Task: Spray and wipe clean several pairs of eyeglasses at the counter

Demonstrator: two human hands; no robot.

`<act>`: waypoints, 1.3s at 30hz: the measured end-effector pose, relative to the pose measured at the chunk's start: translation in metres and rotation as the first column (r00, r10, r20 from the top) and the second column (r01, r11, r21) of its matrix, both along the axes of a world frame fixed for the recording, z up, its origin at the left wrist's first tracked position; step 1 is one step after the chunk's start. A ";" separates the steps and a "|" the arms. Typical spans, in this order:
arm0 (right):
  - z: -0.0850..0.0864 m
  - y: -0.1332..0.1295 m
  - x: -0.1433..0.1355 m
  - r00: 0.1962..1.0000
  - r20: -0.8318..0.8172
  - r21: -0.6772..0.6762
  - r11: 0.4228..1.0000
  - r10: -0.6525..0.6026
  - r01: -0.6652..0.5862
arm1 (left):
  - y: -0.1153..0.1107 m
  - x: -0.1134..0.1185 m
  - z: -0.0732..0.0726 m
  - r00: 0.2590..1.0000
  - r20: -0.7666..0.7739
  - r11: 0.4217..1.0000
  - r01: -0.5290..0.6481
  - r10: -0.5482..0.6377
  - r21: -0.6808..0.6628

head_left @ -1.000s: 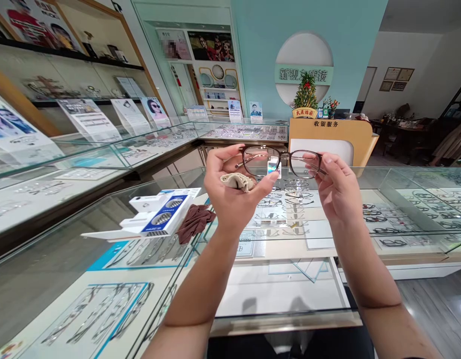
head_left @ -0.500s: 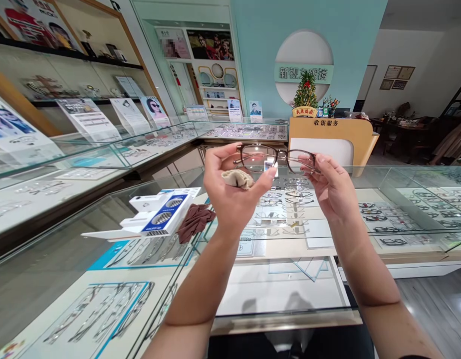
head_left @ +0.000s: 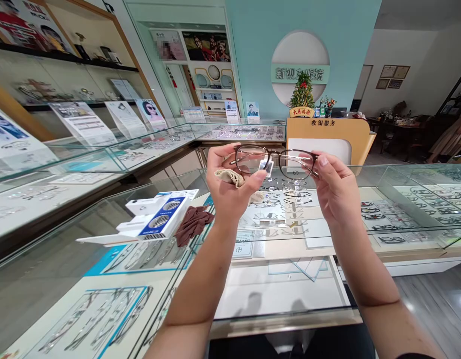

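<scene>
A pair of dark-rimmed eyeglasses (head_left: 274,152) is held up between both hands above the glass counter, with the lenses upright. My left hand (head_left: 230,187) grips the left end of the frame between thumb and fingers. Tucked in that same palm is a bunched beige cloth (head_left: 230,176), partly hidden by the fingers. With thumb and fingertips my right hand (head_left: 334,182) pinches the right end of the frame near the hinge. A small white tag shows at the left lens.
A white and blue open box (head_left: 163,218) and a crumpled brown cloth (head_left: 193,224) lie on the glass counter at left. Rows of eyeglasses fill the display cases (head_left: 393,217). An open white drawer (head_left: 283,294) is below. A person's arm and skirt (head_left: 449,137) show at far right.
The eyeglasses have turned, bringing the lenses to face me more squarely, and their right side sits slightly lower. Both hands keep their hold. The view has shifted slightly.
</scene>
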State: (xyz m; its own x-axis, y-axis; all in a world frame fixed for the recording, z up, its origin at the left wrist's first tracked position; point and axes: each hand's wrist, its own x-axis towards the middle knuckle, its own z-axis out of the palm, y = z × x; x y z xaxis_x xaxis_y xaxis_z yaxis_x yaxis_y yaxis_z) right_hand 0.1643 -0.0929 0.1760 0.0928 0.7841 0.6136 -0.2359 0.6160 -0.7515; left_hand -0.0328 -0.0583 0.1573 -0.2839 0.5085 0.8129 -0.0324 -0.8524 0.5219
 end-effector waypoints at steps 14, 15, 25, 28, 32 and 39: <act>-0.004 0.011 0.005 0.984 0.167 0.024 0.997 0.063 -0.067 | -0.005 0.004 0.005 0.949 0.131 0.939 0.305 -0.286 -0.159; -0.004 0.014 0.006 0.971 0.235 0.058 0.996 0.052 -0.068 | -0.006 0.005 0.007 0.919 0.168 0.884 0.391 -0.358 -0.256; -0.008 0.028 0.012 0.867 0.453 0.406 0.914 -0.206 0.005 | 0.003 0.024 0.000 0.519 0.594 0.114 0.804 -0.615 -0.584; -0.010 0.032 0.013 0.854 0.458 0.432 0.901 -0.247 0.029 | 0.009 0.023 -0.006 0.442 0.682 -0.011 0.835 -0.583 -0.550; -0.014 0.038 0.009 0.842 0.473 0.419 0.907 -0.259 0.043 | 0.013 0.018 -0.014 0.398 0.753 -0.108 0.846 -0.525 -0.522; -0.021 0.049 0.002 0.777 0.629 0.260 0.950 -0.030 -0.174 | 0.015 0.000 -0.043 0.429 0.787 -0.172 0.821 -0.443 -0.545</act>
State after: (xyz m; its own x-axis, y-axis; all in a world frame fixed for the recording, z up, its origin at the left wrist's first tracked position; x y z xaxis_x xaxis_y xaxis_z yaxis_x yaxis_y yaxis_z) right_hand 0.1663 -0.0440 0.1548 -0.4355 0.5509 0.7119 0.1646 0.8262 -0.5387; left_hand -0.0330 -0.0430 0.1144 0.6017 0.7536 -0.2647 -0.5169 0.6201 0.5902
